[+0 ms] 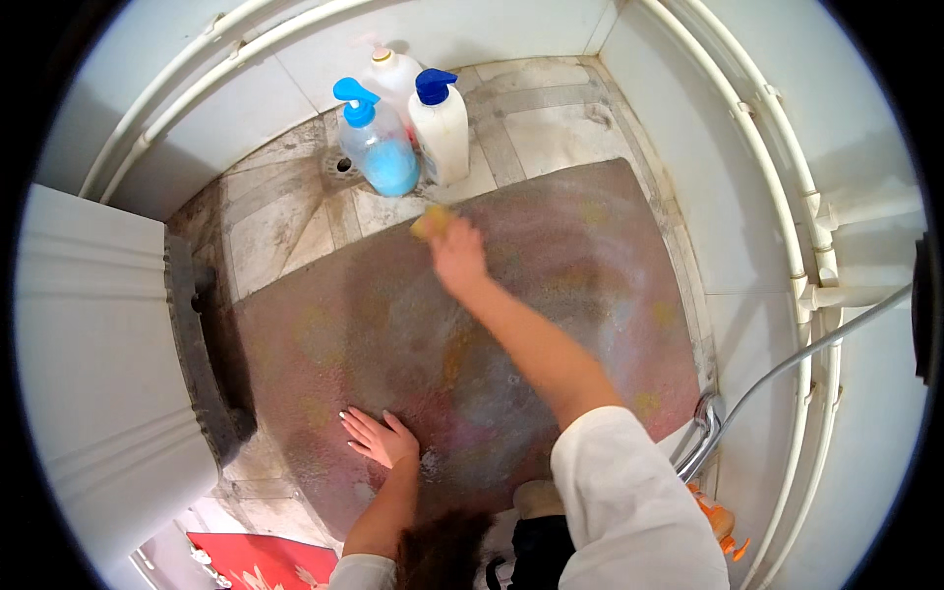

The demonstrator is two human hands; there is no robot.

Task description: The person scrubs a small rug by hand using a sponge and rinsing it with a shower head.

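Note:
A large dark, wet-looking mat (551,285) with faded pink and yellow patches lies on the tiled floor. My right hand (459,258) reaches to its far edge, fingers closed on a small yellow sponge (431,222) pressed against the mat. Flat on the near left part of the mat rests my left hand (381,438), fingers spread and holding nothing. Just beyond the sponge stand a clear pump bottle (388,157) with blue liquid and a white pump bottle (442,133) with a dark blue top.
Behind those two is another white bottle (391,74). A floor drain (343,164) lies left of them. At right, a shower head (700,438) on a grey hose leans by the wall pipes (787,236). An orange bottle (720,516) lies near me; a white cabinet (108,334) stands left.

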